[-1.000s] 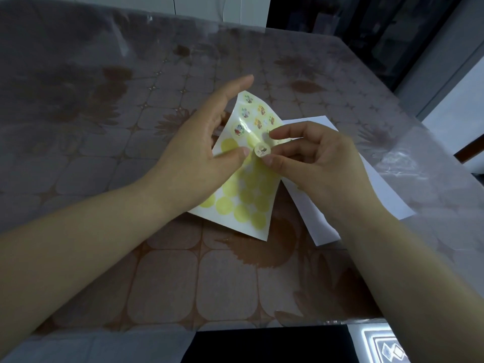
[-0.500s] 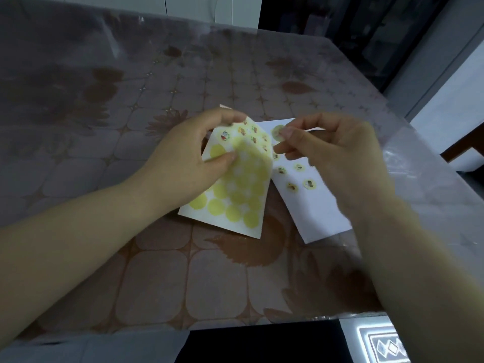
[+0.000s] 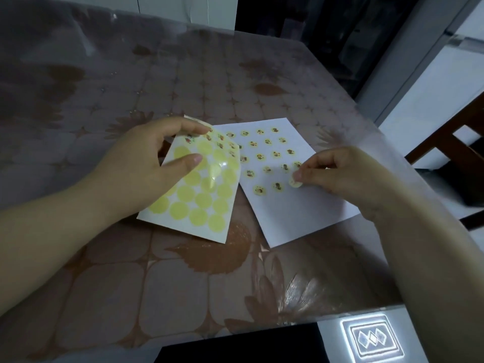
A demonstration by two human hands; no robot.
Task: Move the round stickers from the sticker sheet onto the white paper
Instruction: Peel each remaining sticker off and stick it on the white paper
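The sticker sheet [image 3: 201, 195] lies tilted on the table, mostly bare yellow circles, with a few printed stickers left along its raised top edge. My left hand [image 3: 146, 163] grips that top edge between thumb and fingers. The white paper [image 3: 296, 213] lies to the right with several round stickers stuck on it in rows. My right hand [image 3: 337, 174] pinches a round sticker [image 3: 294, 182] and holds it down at the paper, at the right end of the lowest row.
The table [image 3: 131, 284] carries a brown flower-patterned cloth under clear plastic. Its near edge runs along the bottom and its right edge slants past the paper. A dark wooden chair [image 3: 450, 142] stands off the right side. A lit white panel [image 3: 372, 339] glows below the near edge.
My right hand peeled a sticker off the sheet and carried it right and down to the paper. My left hand lowered the sheet toward the table, still holding its top edge.
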